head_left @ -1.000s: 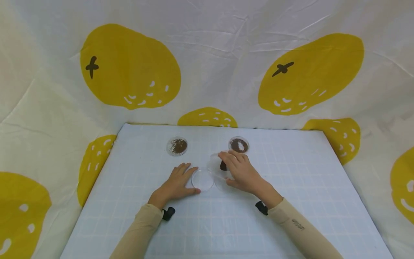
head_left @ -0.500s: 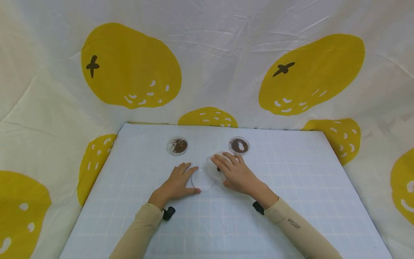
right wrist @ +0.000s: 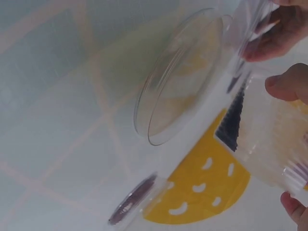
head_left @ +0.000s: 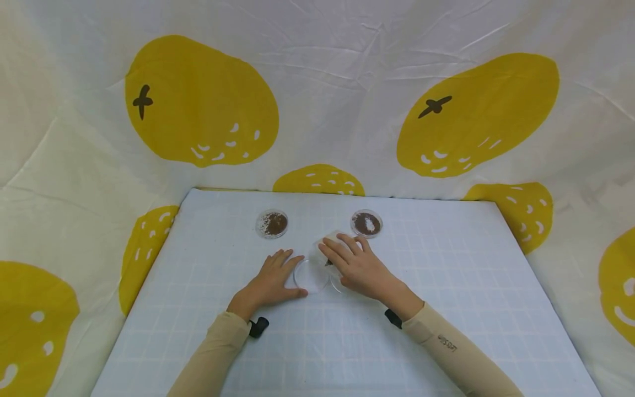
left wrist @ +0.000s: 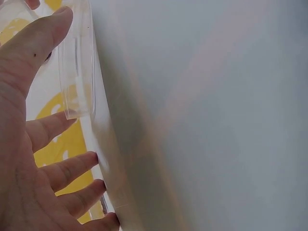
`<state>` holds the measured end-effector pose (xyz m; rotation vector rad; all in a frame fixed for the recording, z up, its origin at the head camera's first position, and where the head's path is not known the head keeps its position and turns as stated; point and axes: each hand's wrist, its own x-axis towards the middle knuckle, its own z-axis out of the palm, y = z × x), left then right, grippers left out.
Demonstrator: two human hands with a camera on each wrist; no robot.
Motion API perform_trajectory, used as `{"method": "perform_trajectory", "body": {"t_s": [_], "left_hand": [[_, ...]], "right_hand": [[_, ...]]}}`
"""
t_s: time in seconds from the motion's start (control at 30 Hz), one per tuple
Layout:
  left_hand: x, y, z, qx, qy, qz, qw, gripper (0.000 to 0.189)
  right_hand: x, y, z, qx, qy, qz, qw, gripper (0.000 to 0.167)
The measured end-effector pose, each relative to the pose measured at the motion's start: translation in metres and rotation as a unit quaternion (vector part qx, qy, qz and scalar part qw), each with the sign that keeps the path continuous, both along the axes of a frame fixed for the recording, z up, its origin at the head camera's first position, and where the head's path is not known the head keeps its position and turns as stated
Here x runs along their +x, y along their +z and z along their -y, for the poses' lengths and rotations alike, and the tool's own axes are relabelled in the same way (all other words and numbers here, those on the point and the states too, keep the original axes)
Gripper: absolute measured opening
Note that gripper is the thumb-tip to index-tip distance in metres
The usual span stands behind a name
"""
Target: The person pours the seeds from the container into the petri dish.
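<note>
My left hand (head_left: 270, 281) holds a clear petri dish (head_left: 311, 278) on the table between thumb and index finger, the other fingers spread. In the left wrist view the thumb and index finger touch the wall of the dish. My right hand (head_left: 364, 270) grips a clear plastic cup (right wrist: 272, 130) tilted toward that dish. Dark grains (right wrist: 233, 125) lie gathered at the cup's lower edge; in the head view the fingers hide most of them. A second clear petri dish (right wrist: 178, 82) lies on the table, mostly beneath the right hand in the head view.
Two petri dishes with brown grains stand farther back, one left (head_left: 274, 224) and one right (head_left: 361, 225). The table (head_left: 317, 347) has a pale gridded cover, and a white cloth (head_left: 337, 121) with yellow fruit prints hangs behind and at the sides.
My right hand has moved left with the cup and tipped it further toward the dish in my left hand. The left hand stays in place.
</note>
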<state>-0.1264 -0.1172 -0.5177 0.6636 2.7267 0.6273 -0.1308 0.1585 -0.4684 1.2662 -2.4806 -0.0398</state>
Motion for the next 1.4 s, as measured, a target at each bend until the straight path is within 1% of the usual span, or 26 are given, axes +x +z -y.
{"method": "perform_trajectory", "body": {"t_s": [0.17, 0.33, 0.57, 0.63, 0.83, 0.9, 1.13, 1.4], "left_hand": [[0.0006, 0.0007, -0.0009, -0.003, 0.003, -0.001, 1.0000, 0.091], [0.0010, 0.0015, -0.0013, -0.004, 0.002, -0.002, 1.0000, 0.091], [0.0019, 0.0034, -0.0011, -0.002, 0.003, 0.001, 1.0000, 0.092], [0.0018, 0.0031, -0.0008, 0.000, 0.003, 0.000, 1.0000, 0.091], [0.0007, -0.0001, -0.0002, 0.000, -0.001, -0.005, 1.0000, 0.091], [0.0004, -0.0011, 0.0000, -0.002, -0.002, -0.006, 1.0000, 0.091], [0.0006, -0.0018, 0.0007, 0.002, -0.007, -0.010, 0.9999, 0.090], [0.0002, -0.0017, 0.0003, -0.002, -0.008, -0.018, 0.9998, 0.090]], "right_hand": [[0.0008, -0.0012, 0.0005, 0.008, 0.002, -0.013, 0.9999, 0.093], [0.0008, -0.0031, 0.0006, 0.004, 0.009, -0.024, 0.9997, 0.093], [-0.0002, -0.0048, 0.0025, 0.000, 0.011, -0.054, 0.9985, 0.090], [-0.0002, -0.0050, 0.0027, -0.004, 0.013, -0.056, 0.9983, 0.090], [0.0011, -0.0038, 0.0036, -0.004, 0.016, -0.073, 0.9972, 0.078], [0.0016, -0.0031, 0.0038, -0.003, 0.017, -0.079, 0.9968, 0.076], [0.0018, -0.0020, 0.0046, 0.003, 0.017, -0.081, 0.9965, 0.084], [0.0015, -0.0013, 0.0053, 0.020, 0.008, -0.078, 0.9967, 0.078]]}}
